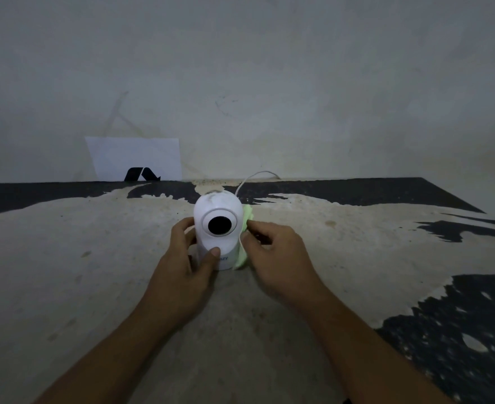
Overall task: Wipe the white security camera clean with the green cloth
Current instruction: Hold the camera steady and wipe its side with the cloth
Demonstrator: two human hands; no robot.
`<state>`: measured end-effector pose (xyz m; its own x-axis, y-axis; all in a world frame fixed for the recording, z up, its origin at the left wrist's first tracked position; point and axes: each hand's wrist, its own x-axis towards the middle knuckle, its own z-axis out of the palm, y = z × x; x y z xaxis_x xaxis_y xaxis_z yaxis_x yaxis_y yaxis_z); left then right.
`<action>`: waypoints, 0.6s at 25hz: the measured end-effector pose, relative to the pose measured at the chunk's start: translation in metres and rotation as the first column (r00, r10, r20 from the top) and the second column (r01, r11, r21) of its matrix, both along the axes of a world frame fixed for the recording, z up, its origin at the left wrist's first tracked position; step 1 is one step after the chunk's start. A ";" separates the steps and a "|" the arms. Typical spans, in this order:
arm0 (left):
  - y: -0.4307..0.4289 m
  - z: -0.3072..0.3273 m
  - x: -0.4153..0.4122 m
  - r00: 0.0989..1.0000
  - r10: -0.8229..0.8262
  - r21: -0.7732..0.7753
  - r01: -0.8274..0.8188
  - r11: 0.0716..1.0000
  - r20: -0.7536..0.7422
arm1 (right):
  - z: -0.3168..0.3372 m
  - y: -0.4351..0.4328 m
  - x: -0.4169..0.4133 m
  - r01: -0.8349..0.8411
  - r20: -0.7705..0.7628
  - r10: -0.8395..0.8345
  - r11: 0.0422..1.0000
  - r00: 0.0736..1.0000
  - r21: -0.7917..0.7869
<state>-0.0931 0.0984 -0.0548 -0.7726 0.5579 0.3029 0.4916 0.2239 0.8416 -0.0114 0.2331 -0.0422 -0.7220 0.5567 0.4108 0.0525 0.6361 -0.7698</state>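
— White plastic camera [217, 228], smooth, domed: where is it sitting?
— Upright on the worn table [94, 258], left hand [186, 268] clamping its base, thumb in front.
— Cloth [245, 217]?
— Soft, green; right hand [272, 252] is pinching it against the camera's side.
— Risk?
— Cable [252, 177] is trailing behind; hard rubbing could be tipping the camera.

Left hand [188, 259] wrapped round the white security camera [218, 232], thumb on its front. Right hand [275, 255] pressing the green cloth [244, 237] against its side. White cable [250, 177] trailing behind, on a worn table [94, 258].
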 end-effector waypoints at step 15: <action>0.000 0.000 -0.001 0.999 -0.036 0.004 0.036 0.999 -0.011 | -0.001 -0.005 -0.001 -0.061 -0.069 0.067 0.995 0.995 0.083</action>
<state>-0.0936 0.0980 -0.0551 -0.7489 0.5838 0.3136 0.5085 0.2027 0.8369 -0.0126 0.2284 -0.0429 -0.7222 0.4735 0.5042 -0.0438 0.6962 -0.7165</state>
